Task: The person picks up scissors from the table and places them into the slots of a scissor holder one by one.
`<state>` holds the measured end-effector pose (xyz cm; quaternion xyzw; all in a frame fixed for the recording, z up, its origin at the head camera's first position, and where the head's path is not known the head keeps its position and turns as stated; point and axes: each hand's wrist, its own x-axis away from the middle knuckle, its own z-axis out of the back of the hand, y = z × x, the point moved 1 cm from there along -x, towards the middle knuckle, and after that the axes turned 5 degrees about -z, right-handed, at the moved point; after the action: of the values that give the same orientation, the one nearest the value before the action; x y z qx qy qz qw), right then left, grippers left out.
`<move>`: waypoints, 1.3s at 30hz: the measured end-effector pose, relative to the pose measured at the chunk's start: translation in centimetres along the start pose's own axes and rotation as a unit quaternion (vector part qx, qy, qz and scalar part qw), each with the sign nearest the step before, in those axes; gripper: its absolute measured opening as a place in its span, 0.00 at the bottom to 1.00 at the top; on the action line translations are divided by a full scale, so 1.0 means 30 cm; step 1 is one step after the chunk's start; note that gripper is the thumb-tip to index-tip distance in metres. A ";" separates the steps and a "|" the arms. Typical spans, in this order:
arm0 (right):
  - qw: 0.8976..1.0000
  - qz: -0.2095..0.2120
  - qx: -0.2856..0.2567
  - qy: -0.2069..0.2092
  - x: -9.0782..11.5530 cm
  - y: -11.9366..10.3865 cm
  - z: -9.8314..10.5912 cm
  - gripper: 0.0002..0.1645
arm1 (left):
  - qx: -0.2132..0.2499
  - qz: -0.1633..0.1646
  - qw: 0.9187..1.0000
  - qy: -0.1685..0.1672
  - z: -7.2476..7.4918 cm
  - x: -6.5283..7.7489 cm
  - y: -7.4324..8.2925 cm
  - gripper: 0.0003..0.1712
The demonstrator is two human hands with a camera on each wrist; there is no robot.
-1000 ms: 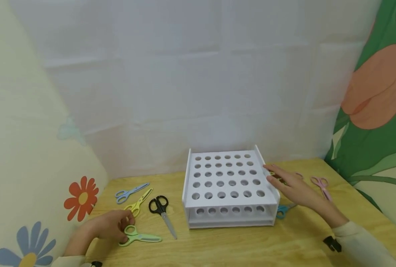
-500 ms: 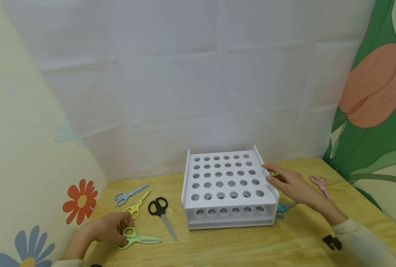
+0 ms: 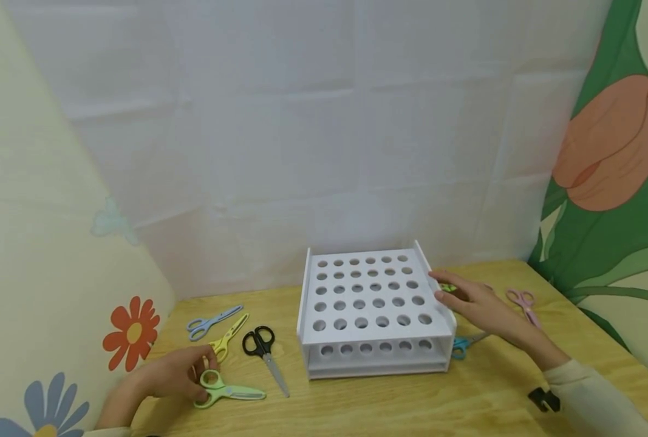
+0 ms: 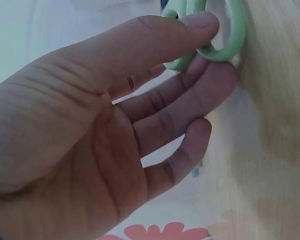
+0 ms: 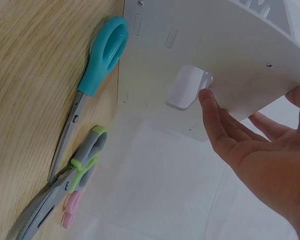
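My left hand (image 3: 176, 373) is low over the table at the left, thumb and fingertips pinching a handle loop of light green scissors (image 3: 242, 392). In the left wrist view, the thumb overlaps the green handle (image 4: 236, 35) while the lower fingers curl loosely below it. A white two-tier rack (image 3: 375, 336) with rows of round holes stands mid-table. My right hand (image 3: 482, 306) rests its fingertips against the rack's right side panel. The right wrist view has one fingertip beside the cutout in that panel (image 5: 155, 75), with other fingers at its edge.
Yellow scissors (image 3: 237, 328), light blue scissors (image 3: 224, 315) and black-handled scissors (image 3: 274, 366) lie left of the rack. To its right are teal-handled scissors (image 5: 91, 75), green-and-grey scissors (image 5: 81, 167) and pink scissors (image 3: 531, 315). White cloth (image 3: 329, 152) hangs behind.
The head view shifts slightly. Both hands keep their places, the left at the green scissors and the right against the rack's side.
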<state>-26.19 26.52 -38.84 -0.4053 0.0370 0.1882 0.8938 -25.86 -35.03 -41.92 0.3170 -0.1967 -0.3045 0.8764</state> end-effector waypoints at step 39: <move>1.000 0.011 0.019 0.009 -0.005 0.007 -0.003 0.33 | 0.066 -0.022 0.987 0.148 0.053 -0.016 0.124 0.23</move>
<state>-26.39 26.54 -39.02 -0.3898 0.0532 0.1938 0.8987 -25.56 -33.13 -38.33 0.4203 -0.0777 -0.2596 0.8660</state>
